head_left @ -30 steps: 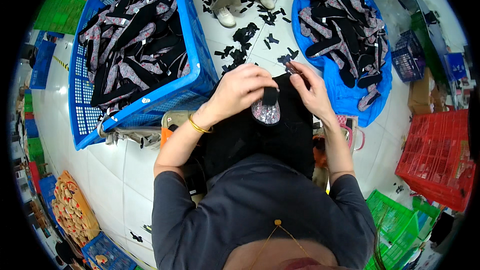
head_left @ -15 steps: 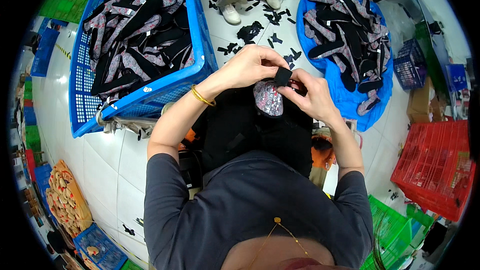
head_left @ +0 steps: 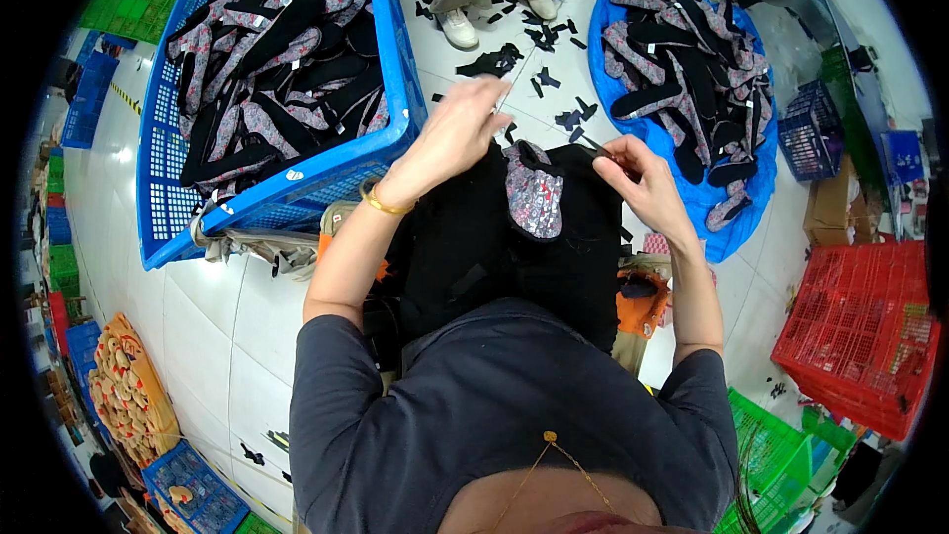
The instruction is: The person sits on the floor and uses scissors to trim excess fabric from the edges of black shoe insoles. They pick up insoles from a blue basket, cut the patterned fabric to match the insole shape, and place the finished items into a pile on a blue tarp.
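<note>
A blue crate (head_left: 399,79) and a blue sheet (head_left: 664,196) carry heaps of pieces much like the one in hand, tumbled over one another, which suggests a soft, light kind of thing that pressing would not break. The slipper (head_left: 535,202) itself lies on the black lap (head_left: 447,242), between the knees, its rounded end towards the body. I judge it padded cloth: light, yielding in the body, somewhat firmer along the sole, if it has one like those in the heaps. The glossy face may slide a little under dry fingers. Best held around its broad middle, or pinched at the open end, where the cloth looks thinnest.

It is grey, speckled with pink and red, with a bright sheen over the rounded end, a dark edge around that end and a dark opening at the far one.

The left grip (head_left: 453,133) is blurred and apart from the slipper; whether it has anything pinched I cannot tell. The right grip (head_left: 638,176), just beside the slipper, is closed around a small dark tool (head_left: 593,145), its tip pointing away towards black scraps (head_left: 569,120) on the floor.
</note>
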{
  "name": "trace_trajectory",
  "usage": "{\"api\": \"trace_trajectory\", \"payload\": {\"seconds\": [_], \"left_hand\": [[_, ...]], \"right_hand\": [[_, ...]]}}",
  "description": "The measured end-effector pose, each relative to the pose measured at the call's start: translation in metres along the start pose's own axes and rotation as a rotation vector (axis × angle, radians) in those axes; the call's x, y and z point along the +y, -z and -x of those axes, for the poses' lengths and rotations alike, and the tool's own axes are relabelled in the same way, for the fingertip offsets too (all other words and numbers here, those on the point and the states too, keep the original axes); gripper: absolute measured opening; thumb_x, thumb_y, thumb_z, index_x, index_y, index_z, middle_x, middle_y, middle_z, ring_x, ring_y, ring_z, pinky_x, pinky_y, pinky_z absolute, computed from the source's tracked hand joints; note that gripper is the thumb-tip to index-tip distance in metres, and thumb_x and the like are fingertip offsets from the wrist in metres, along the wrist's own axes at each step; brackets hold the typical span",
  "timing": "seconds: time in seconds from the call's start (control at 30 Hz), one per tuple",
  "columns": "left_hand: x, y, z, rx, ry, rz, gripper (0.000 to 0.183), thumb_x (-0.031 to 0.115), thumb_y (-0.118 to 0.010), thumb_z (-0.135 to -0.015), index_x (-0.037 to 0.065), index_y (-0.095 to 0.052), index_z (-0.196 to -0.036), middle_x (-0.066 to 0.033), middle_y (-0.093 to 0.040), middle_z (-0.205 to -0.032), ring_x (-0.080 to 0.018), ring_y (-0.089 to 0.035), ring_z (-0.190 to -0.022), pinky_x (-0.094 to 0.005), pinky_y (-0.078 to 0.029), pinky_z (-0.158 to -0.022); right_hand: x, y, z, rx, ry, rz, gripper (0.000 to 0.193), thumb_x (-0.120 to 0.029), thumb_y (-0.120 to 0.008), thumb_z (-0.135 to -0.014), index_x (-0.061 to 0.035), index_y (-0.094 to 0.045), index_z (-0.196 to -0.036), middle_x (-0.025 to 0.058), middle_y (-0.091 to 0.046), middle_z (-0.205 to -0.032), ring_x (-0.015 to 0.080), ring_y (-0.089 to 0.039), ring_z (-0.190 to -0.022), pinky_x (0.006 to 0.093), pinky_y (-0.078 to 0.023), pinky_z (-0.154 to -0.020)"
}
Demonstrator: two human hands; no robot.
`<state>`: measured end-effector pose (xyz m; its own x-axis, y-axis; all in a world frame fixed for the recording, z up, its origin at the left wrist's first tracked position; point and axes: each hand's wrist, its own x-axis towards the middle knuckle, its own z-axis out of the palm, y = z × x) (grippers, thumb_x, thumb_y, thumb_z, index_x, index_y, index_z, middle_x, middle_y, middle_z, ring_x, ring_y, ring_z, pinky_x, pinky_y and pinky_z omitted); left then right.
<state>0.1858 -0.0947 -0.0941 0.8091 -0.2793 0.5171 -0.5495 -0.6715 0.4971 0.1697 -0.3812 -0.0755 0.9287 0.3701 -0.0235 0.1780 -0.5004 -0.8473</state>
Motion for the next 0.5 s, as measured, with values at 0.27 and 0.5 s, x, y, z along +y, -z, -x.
{"api": "trace_trajectory", "payload": {"seconds": [0.27, 0.5], "left_hand": [[0.01, 0.0, 0.023, -0.595, 0.089, 0.73, 0.038, 0.03, -0.072, -0.084, 0.006, -0.062, -0.113, -0.0058, -0.059, -0.12, -0.0227, -0.048, -0.115, -0.0359, -0.038, -0.1], [0.007, -0.001, 0.034, -0.505, 0.055, 0.687, 0.037, 0.035, -0.076, -0.081, 0.006, -0.059, -0.097, -0.0059, -0.057, -0.111, -0.0209, -0.048, -0.108, -0.0333, -0.037, -0.096]], "right_hand": [[-0.039, 0.012, -0.016, -0.243, 0.022, 0.078, 0.031, -0.028, -0.067, -0.09, 0.0005, -0.061, -0.1, 0.0052, -0.061, -0.079, 0.0104, -0.055, -0.07, 0.0265, -0.044, -0.063], [-0.09, 0.01, -0.037, -0.442, 0.195, 0.51, 0.033, -0.032, -0.07, -0.086, -0.001, -0.061, -0.096, 0.0111, -0.059, -0.072, 0.0212, -0.058, -0.063, 0.0312, -0.045, -0.059]]}}
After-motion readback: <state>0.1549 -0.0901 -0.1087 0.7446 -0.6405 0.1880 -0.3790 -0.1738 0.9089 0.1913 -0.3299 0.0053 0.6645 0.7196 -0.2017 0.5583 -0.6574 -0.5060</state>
